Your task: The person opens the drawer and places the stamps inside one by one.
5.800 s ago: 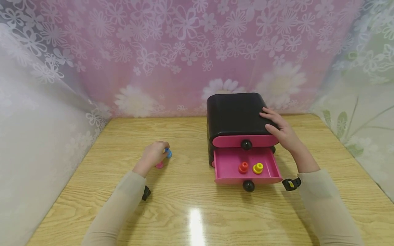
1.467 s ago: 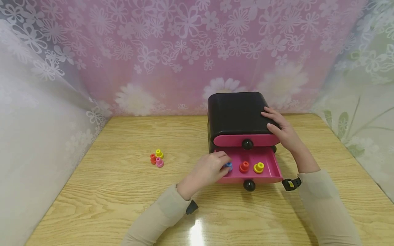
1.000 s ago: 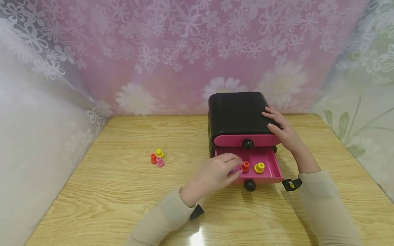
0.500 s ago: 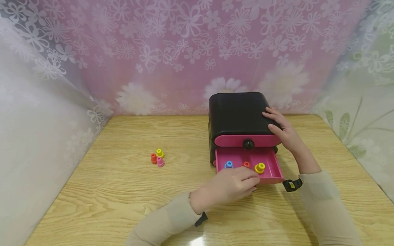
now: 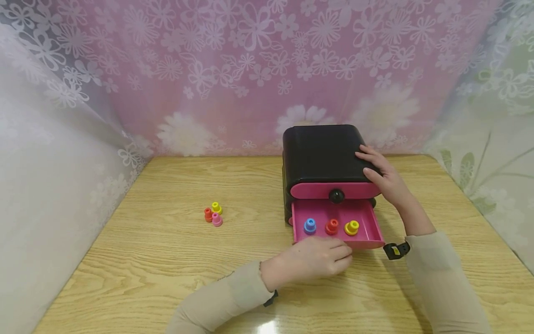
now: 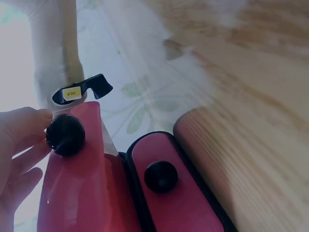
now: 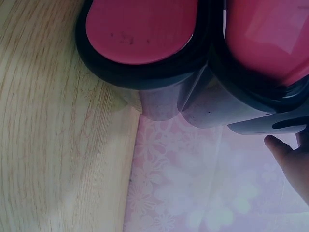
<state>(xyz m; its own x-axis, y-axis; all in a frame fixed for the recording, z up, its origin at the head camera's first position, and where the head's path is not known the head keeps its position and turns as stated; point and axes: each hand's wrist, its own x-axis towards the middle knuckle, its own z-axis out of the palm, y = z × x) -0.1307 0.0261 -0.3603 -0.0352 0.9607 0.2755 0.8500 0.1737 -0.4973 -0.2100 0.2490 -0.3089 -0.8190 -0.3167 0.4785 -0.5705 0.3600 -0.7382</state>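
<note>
— At the front of the small black cabinet (image 5: 323, 155), what was the left hand (image 5: 317, 260) doing?

— It was at the black knob (image 6: 65, 135) of the lower pink drawer (image 5: 364, 242). In the left wrist view its fingers (image 6: 26, 128) curled round the knob's near side and touched it; from the head view the hand covered the knob entirely.

— And the drawer's position?

— Pulled out over the worktop (image 5: 167, 260). Three pegs stood upright in a row inside: blue peg (image 5: 309, 225), red peg (image 5: 332, 226), yellow peg (image 5: 352, 227), left to right, each apart from the next.

— The right hand (image 5: 381, 174)?

— Resting on the cabinet's top right front corner, fingers fairly straight and laid flat on the black shell, gripping nothing. The right wrist view showed only one fingertip beside the casing.

— The upper drawer (image 5: 333, 190)?

— Flush with the cabinet, its own black knob (image 5: 336, 195) untouched.

— Anything else noted?

— A cluster of three loose pegs (image 5: 213, 214), yellow, red and pink, lay touching one another on the worktop, well to the left of the cabinet. A floral curtain (image 5: 250, 69) hung behind.
</note>
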